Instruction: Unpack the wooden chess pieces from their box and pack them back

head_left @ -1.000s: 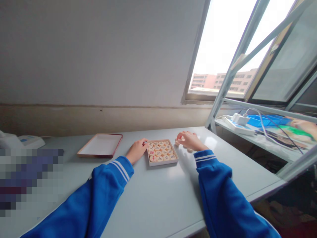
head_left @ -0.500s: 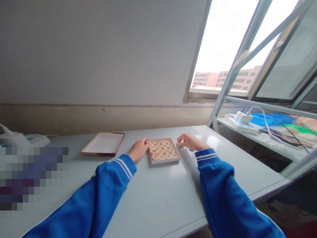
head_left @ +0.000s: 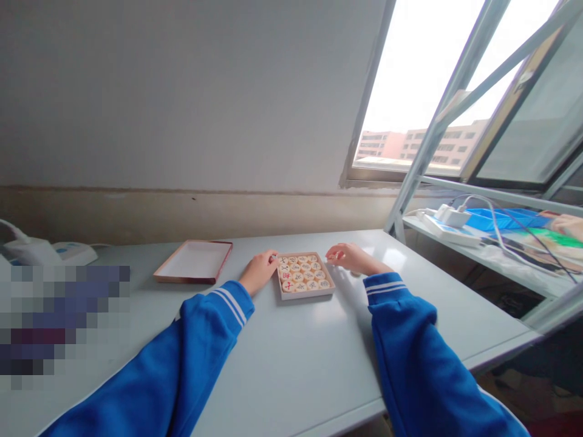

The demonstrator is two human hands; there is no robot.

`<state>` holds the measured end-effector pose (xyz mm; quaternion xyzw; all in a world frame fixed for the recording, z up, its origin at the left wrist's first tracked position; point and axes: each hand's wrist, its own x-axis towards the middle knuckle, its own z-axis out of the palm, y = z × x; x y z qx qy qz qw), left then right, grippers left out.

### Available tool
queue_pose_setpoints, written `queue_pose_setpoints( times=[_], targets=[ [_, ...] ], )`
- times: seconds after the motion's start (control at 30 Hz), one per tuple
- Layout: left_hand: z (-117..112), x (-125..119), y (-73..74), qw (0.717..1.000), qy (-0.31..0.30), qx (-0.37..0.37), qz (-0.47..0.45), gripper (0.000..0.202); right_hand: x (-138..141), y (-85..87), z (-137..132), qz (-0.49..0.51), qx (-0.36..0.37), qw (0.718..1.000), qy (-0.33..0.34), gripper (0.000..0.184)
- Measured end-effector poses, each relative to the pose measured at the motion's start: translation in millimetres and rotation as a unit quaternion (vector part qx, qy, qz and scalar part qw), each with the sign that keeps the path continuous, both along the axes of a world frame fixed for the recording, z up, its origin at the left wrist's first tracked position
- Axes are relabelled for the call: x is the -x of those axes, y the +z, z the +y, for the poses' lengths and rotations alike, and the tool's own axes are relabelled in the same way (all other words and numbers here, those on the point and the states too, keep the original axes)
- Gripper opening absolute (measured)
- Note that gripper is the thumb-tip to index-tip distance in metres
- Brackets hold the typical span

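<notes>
A shallow square box (head_left: 308,295) lies on the table, filled with rows of round wooden Chinese chess pieces (head_left: 305,275) with red and dark characters. My left hand (head_left: 259,271) is closed at the box's left back corner, with something small between its fingertips that I cannot make out. Beyond the right back corner, my right hand (head_left: 351,258) pinches a pale Chinese chess piece (head_left: 331,257), partly covered by the fingers. Under the right wrist, a small round thing shows on the tabletop. To the left, the box lid (head_left: 195,262) lies with its inside up.
The grey table (head_left: 273,364) runs back to the wall. White plugs and a power strip (head_left: 31,252) sit at the far left, beside a pixelated area. At right stand a metal frame (head_left: 421,152) and a shelf with a blue tray (head_left: 505,220) and cables.
My right fingers have shifted slightly around the piece, and its face now shows a reddish mark. My left hand stays by the box corner. The whole view has moved a little.
</notes>
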<state>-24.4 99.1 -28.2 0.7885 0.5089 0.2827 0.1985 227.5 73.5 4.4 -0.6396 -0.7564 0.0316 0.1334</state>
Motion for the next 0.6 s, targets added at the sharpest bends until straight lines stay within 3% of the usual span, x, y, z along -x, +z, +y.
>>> queue_pose_setpoints(
  times=[0.3,0.4,0.5,0.6],
  targets=[
    [-0.7,-0.4,0.7,1.0,0.003,0.001,0.004,0.028,-1.7,5.4,-8.2,-0.142,-0.055,0.986,-0.067,0.017],
    [-0.2,-0.4,0.0,1.0,0.003,0.0,0.001,0.029,2.2,7.4,-8.0,-0.121,-0.077,0.988,-0.064,0.017],
    [0.2,-0.2,-0.6,1.0,0.003,-0.003,0.001,0.029,23.2,12.2,-12.2,-0.002,-0.078,0.996,0.051,0.017],
    [0.2,0.2,-0.7,1.0,-0.001,-0.007,-0.003,0.029,54.8,13.7,-19.8,0.103,-0.026,0.968,0.227,0.022]
  ],
)
